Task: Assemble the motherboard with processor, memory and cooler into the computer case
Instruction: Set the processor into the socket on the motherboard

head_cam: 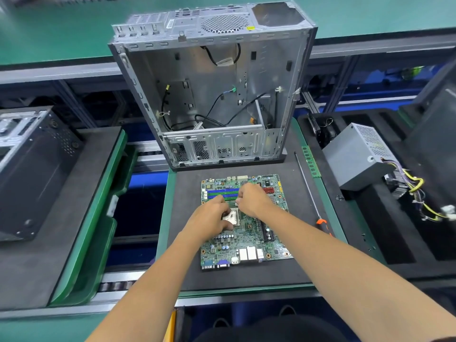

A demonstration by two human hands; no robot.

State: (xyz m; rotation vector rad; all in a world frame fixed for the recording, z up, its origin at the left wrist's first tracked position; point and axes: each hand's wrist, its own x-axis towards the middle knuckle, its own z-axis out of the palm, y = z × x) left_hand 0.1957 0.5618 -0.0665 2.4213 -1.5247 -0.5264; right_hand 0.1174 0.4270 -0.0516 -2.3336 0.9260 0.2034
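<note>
At frame centre, the left hand and right hand, fingers curled, worked the silver processor socket on the flat green motherboard; apparently processor seating, latching presumably next.

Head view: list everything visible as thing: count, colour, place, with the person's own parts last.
motherboard: one, green, flat on the black mat
processor socket: one, silver, mid-board, between the hands
computer case: one, grey, open, behind the motherboard
memory stick: one, green, right of the case
screwdriver: one, orange handle, right of the motherboard
power supply: one, grey, right tray
second case: one, black, left
left hand: one, at the socket; grip unclear
right hand: one, fingers curled, above the socket; grip unclear
</note>
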